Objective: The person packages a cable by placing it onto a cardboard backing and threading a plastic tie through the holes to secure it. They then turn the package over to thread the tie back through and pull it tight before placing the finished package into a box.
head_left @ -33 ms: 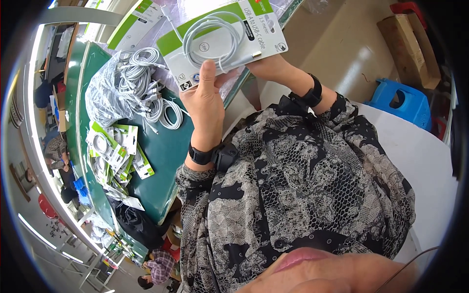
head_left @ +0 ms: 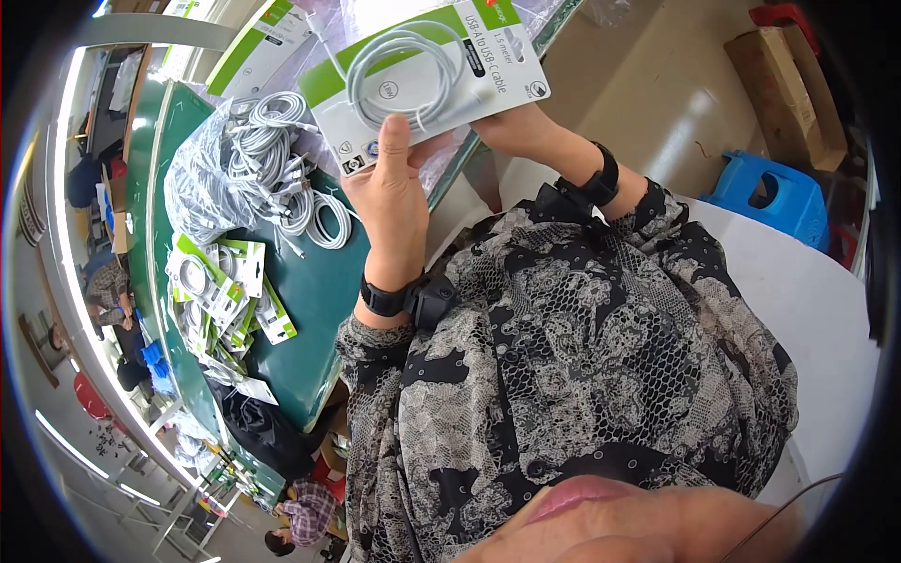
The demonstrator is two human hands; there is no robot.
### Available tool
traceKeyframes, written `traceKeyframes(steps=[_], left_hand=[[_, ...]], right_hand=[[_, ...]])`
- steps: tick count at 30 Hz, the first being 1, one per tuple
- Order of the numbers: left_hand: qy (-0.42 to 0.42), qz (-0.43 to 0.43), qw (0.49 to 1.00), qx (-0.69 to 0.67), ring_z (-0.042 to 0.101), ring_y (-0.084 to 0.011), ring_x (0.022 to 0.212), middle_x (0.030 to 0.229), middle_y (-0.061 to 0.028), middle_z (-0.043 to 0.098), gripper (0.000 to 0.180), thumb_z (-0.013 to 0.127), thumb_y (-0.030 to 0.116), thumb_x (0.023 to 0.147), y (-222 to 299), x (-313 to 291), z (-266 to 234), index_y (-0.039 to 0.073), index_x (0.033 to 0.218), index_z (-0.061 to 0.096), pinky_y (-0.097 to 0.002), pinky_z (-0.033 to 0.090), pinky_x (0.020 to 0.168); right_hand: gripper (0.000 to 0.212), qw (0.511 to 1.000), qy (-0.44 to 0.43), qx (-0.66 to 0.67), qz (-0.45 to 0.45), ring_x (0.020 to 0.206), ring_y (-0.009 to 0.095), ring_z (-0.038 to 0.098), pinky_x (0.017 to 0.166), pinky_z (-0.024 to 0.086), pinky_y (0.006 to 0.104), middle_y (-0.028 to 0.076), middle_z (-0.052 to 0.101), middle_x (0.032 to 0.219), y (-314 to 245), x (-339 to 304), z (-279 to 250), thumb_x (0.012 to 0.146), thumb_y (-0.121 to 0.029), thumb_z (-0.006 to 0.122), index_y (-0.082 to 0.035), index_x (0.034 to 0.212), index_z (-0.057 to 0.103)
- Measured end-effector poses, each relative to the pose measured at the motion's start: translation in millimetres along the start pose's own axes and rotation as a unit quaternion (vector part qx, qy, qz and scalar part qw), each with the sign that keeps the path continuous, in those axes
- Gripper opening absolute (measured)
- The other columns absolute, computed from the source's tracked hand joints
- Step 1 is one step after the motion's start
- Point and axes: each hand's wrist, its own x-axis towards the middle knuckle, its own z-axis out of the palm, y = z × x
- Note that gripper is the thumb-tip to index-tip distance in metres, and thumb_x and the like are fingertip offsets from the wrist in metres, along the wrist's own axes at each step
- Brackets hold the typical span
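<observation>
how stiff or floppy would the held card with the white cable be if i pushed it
The card would probably feel stiff, since it looks flat with the left hand gripping its lower edge. The white cable likely gives more, being wound in loops. Its plug end might swing or snag, as it sticks out past the card's edge.

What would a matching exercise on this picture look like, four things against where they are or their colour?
1. Raised cable card
2. Loose cable coils
3. Pile of carded cables
4. Plastic stool

A. Blue
B. Heaped against clear plastic
C. Gripped by left hand
D. On green table, below the coils in the picture

Pairs: 1-C, 2-B, 3-D, 4-A
</observation>
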Motion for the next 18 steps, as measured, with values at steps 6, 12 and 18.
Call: traceKeyframes(steps=[6, 12, 18], left_hand=[[-0.037, 0.022, 0.999, -0.002, 0.062, -0.0225, 0.097, 0.110, -0.0111, 0.060, 0.033, 0.058, 0.014, 0.094, 4.8, -1.5, 7.8, -0.003, 0.120, 0.049, -0.0452, 0.058, 0.081], [-0.049, -0.011, 0.998, -0.034, 0.061, -0.0259, 0.102, 0.114, -0.0146, 0.058, 0.034, 0.052, 0.017, 0.097, 0.3, 1.0, 0.8, -0.009, 0.118, 0.047, -0.0493, 0.054, 0.089], [-0.052, -0.023, 0.997, -0.044, 0.059, -0.0300, 0.109, 0.120, -0.0173, 0.056, 0.040, 0.046, 0.023, 0.099, 6.1, -4.8, 5.8, -0.014, 0.118, 0.047, -0.0493, 0.049, 0.097]], right_hand=[[0.022, 0.989, 0.062, 0.122, 0.057, 0.089, 0.030, 0.061, 0.076, 0.048, 0.0373, 0.012, 0.064, 0.098, -2.8, -3.1, 3.2, 0.082, -0.005, 0.061, -0.004, 0.104, 0.063], [0.019, 0.995, 0.016, 0.082, 0.060, 0.090, 0.027, 0.061, 0.076, 0.048, 0.0345, 0.012, 0.064, 0.099, -4.8, 5.0, -4.8, 0.083, -0.003, 0.061, -0.002, 0.102, 0.063], [0.016, 0.996, 0.002, 0.058, 0.065, 0.089, 0.032, 0.061, 0.075, 0.048, 0.0374, 0.015, 0.064, 0.098, -13.7, 9.1, -8.0, 0.082, -0.004, 0.061, -0.001, 0.098, 0.064]])
